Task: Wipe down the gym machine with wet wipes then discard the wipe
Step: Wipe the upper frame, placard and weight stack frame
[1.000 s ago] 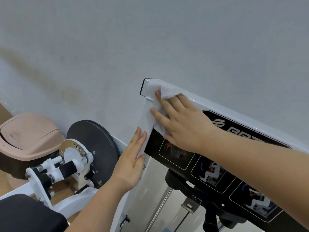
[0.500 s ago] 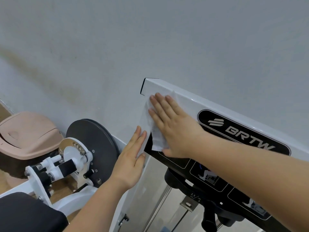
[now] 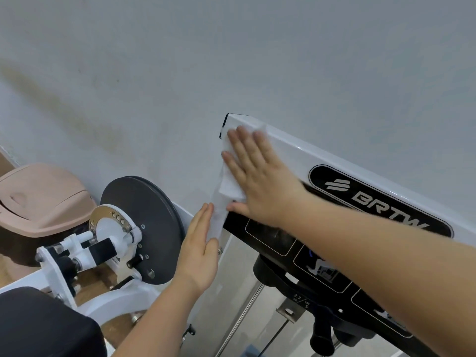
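Note:
A white gym machine panel [image 3: 288,153] with a black BRTW label [image 3: 381,199] slants across the right of the head view. My right hand [image 3: 257,173] lies flat with straight fingers on a white wet wipe [image 3: 230,186], pressing it against the panel's upper left corner. The wipe's lower end hangs down along the panel's left edge. My left hand [image 3: 199,248] rests flat with straight fingers against that left edge, just below the wipe's hanging end and touching it.
A pink swing-lid bin [image 3: 38,199] stands at the far left by the grey wall. A dark round disc [image 3: 144,228] with a white pivot mechanism [image 3: 103,240] sits left of my left hand. A black seat pad [image 3: 43,325] fills the bottom left corner.
My right hand slid the wipe down the panel, then back up to the top left corner, fingers now flatter. My left hand stayed against the panel's edge.

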Tool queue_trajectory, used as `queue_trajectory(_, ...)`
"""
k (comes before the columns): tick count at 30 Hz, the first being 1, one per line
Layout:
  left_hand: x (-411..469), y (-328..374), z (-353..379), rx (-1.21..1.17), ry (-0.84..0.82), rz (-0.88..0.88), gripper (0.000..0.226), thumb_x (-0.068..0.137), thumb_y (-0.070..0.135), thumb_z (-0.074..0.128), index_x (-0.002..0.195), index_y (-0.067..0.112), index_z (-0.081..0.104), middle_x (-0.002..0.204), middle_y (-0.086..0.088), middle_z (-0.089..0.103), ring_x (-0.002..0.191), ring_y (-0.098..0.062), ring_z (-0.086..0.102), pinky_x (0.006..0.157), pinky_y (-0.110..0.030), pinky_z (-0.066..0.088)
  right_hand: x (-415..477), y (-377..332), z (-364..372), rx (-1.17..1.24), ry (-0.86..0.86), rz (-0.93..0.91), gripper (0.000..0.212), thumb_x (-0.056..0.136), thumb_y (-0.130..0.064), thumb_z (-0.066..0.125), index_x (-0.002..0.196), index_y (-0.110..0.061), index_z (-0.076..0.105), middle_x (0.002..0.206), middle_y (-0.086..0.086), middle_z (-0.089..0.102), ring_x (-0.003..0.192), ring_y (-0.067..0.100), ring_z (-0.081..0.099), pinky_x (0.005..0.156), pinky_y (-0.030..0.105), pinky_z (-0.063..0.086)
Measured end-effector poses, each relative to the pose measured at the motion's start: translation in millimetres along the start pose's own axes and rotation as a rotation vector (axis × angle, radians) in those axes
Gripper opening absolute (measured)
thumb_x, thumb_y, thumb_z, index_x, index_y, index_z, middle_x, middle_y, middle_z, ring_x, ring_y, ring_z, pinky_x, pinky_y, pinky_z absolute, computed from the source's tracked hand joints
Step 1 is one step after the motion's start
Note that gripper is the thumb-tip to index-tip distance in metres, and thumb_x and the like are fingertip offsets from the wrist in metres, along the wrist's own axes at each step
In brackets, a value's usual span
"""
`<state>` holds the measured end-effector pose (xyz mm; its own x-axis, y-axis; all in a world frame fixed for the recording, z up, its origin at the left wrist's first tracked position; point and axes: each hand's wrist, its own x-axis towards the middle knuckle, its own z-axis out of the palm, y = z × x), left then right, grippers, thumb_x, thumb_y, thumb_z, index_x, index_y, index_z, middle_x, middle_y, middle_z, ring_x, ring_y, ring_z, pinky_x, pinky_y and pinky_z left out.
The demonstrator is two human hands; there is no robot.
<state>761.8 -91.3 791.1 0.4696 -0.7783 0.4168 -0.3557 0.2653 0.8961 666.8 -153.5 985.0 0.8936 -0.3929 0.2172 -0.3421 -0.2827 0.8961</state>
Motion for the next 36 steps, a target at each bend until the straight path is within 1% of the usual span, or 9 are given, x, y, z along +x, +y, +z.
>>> queue_trajectory(3,-1,-5,-4,-0.135,-0.047,-0.026,0.068,0.097,0.003,0.039,0.15,0.043,0.027,0.159,0.031,0.018,0.145,0.018,0.012,0.117,-0.009,0.012,-17,-33,18,-0.03,-0.047,-0.216,0.088,0.1,-0.067,0.008,0.159,-0.008,-0.019,0.158,0.028,-0.033,0.15,0.047,-0.025,0.122,0.061,-0.016)
queue_trajectory(5,-2,-6,-6,-0.166,-0.089,-0.048,0.073,0.099,-0.006,0.039,0.154,0.039,0.026,0.161,0.03,0.015,0.144,0.021,0.009,0.112,-0.001,0.011,-18,-25,17,-0.054,-0.061,-0.305,0.087,0.101,-0.067,0.012,0.16,-0.011,-0.019,0.16,0.023,-0.033,0.152,0.043,-0.026,0.122,0.057,-0.019)
queue_trajectory(8,-2,-5,-5,-0.154,-0.085,-0.065,0.073,0.097,-0.008,0.04,0.157,0.033,0.028,0.162,0.029,0.012,0.142,0.023,0.007,0.106,0.004,0.009,-7,14,3,-0.076,-0.01,-0.196,0.109,0.089,-0.085,0.019,0.157,-0.009,-0.021,0.159,0.026,-0.031,0.152,0.043,-0.025,0.124,0.057,-0.014)
queue_trajectory(12,-1,-4,-5,-0.143,-0.091,-0.07,0.073,0.098,-0.007,0.038,0.157,0.033,0.027,0.161,0.03,0.012,0.141,0.024,0.006,0.106,0.005,0.008,-1,31,-10,-0.031,0.013,-0.004,0.127,0.075,-0.098,0.004,0.157,-0.004,-0.021,0.161,0.032,-0.027,0.151,0.047,-0.024,0.124,0.058,-0.008)
queue_trajectory(19,-3,2,-8,-0.268,-0.092,-0.118,0.08,0.096,-0.011,0.032,0.146,0.05,0.025,0.158,0.034,0.017,0.143,0.021,0.012,0.114,-0.004,0.014,-32,-42,23,-0.003,-0.07,-0.375,0.088,0.1,-0.07,0.005,0.159,-0.009,-0.019,0.167,0.016,-0.024,0.154,0.037,-0.025,0.122,0.053,-0.019)
queue_trajectory(25,-5,9,-3,-0.257,-0.055,-0.174,0.077,0.095,-0.011,0.032,0.155,0.039,0.031,0.157,0.037,0.018,0.138,0.027,0.012,0.121,-0.015,0.012,13,19,-7,-0.15,0.09,-0.031,0.08,0.104,-0.058,0.011,0.161,-0.007,-0.012,0.166,0.025,-0.02,0.155,0.04,-0.017,0.125,0.053,-0.011)
queue_trajectory(28,-6,7,-3,-0.216,-0.057,-0.141,0.076,0.096,-0.009,0.032,0.156,0.037,0.028,0.158,0.035,0.015,0.141,0.025,0.01,0.125,-0.021,0.011,0,-5,2,-0.098,0.041,-0.022,0.084,0.103,-0.061,0.013,0.16,-0.006,-0.013,0.165,0.028,-0.022,0.154,0.044,-0.019,0.125,0.055,-0.011)
queue_trajectory(31,-8,9,-1,-0.066,-0.046,-0.12,0.072,0.097,0.003,0.034,0.158,0.038,0.02,0.164,0.028,0.006,0.144,0.019,0.003,0.127,-0.032,0.011,-46,-39,23,-0.084,-0.041,-0.174,0.083,0.105,-0.059,0.012,0.16,-0.004,-0.016,0.161,0.03,-0.027,0.152,0.045,-0.023,0.124,0.057,-0.015)
queue_trajectory(36,-20,30,17,0.222,-0.027,0.121,0.078,0.087,0.02,0.03,0.161,0.035,0.009,0.168,0.017,-0.007,0.152,0.004,-0.007,0.127,-0.044,0.003,-104,3,19,-0.108,-0.033,-0.229,0.08,0.105,-0.055,0.006,0.155,0.0,-0.024,0.158,0.026,-0.037,0.149,0.039,-0.033,0.123,0.052,-0.019)
